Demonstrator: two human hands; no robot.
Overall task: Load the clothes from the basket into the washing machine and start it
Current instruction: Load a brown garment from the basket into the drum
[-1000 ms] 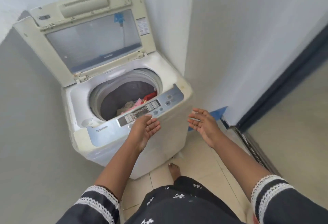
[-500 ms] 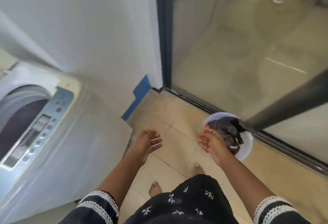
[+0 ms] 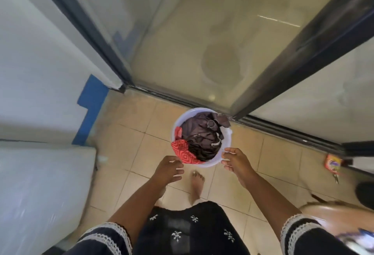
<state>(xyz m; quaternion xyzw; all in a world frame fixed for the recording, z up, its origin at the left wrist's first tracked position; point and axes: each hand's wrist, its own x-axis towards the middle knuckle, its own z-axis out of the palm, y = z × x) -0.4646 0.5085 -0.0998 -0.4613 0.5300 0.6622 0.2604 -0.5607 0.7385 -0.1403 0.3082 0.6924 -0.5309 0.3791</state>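
Both hands loosely spread and empty, left hand (image 3: 169, 168) just short of, right hand (image 3: 235, 160) at near rim of basket (image 3: 227, 133); advisable: gather dark clothes (image 3: 202, 135) from underneath, two-handed.

Tiled floor by a sliding glass door

The beige tiled floor (image 3: 141, 149) carries a round white basket (image 3: 228, 139) of dark and red clothes (image 3: 199, 143), standing just beside the dark door track (image 3: 283, 131). A bare foot (image 3: 197, 186) rests on the tiles near the basket. Far right, by the track, lies a small orange packet (image 3: 333, 162). The white washing machine (image 3: 40, 194) stands at the left.
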